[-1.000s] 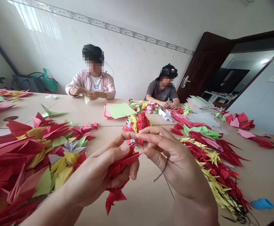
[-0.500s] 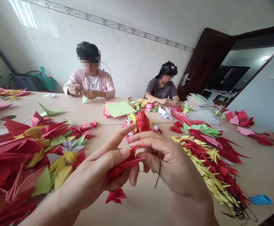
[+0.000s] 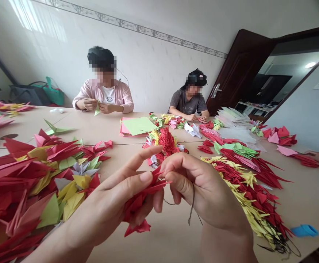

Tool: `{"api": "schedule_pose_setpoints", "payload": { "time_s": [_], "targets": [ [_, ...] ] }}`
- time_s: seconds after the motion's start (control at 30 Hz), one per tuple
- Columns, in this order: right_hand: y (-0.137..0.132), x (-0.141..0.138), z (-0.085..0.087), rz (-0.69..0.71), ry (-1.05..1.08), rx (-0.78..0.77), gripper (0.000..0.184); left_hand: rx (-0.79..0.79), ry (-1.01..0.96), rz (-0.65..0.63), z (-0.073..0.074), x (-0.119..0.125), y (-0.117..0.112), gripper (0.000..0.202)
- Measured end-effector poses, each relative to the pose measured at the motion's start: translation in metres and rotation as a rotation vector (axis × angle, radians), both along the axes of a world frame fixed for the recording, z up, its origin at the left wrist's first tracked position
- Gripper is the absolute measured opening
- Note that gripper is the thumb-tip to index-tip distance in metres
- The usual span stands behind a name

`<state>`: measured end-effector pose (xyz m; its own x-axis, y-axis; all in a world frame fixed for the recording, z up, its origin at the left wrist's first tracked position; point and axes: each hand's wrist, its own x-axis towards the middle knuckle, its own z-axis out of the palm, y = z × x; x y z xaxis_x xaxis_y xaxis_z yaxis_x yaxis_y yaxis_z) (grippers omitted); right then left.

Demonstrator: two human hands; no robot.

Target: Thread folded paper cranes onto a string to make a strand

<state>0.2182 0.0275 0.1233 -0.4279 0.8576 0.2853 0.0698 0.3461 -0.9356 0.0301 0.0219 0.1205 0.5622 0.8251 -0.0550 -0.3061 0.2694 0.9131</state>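
Over the near side of the table, my left hand (image 3: 129, 186) is closed around red folded paper cranes (image 3: 134, 202), its thumb pressing on top and its index finger stretched out. Another red crane (image 3: 138, 228) hangs just beneath that hand. My right hand (image 3: 203, 188) pinches with thumb and index finger at the pointed red tips. A black thread (image 3: 193, 199) runs out of the right hand and dangles. Whether a needle sits between those fingertips cannot be made out.
Loose coloured cranes (image 3: 33, 175) heap up at left. At right lie strung yellow and red cranes (image 3: 247, 197) beside a blue cup-like object (image 3: 304, 230). Paper sheets (image 3: 139, 126) lie mid-table. Two people (image 3: 104, 91) sit opposite; another person's hand (image 3: 316, 157) reaches in at right.
My right hand has moved slightly right and its fingers have drawn together into a tighter pinch at the red tips. The left hand keeps its hold on the cranes.
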Motion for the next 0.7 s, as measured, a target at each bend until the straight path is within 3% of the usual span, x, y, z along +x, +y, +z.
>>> {"api": "schedule_pose_setpoints", "payload": {
  "time_s": [0.37,0.53,0.7],
  "targets": [
    [0.006,0.003,-0.001,0.077,0.201,-0.185,0.022,0.089,-0.067,-0.024,-0.011,-0.002,0.004,0.055],
    [0.009,0.006,-0.001,0.116,0.332,-0.217,0.015,0.134,-0.112,-0.093,-0.016,-0.004,0.006,0.052],
    [0.010,0.007,-0.002,0.138,0.423,-0.199,0.006,0.135,-0.128,-0.067,-0.017,-0.004,0.004,0.043]
  ]
}}
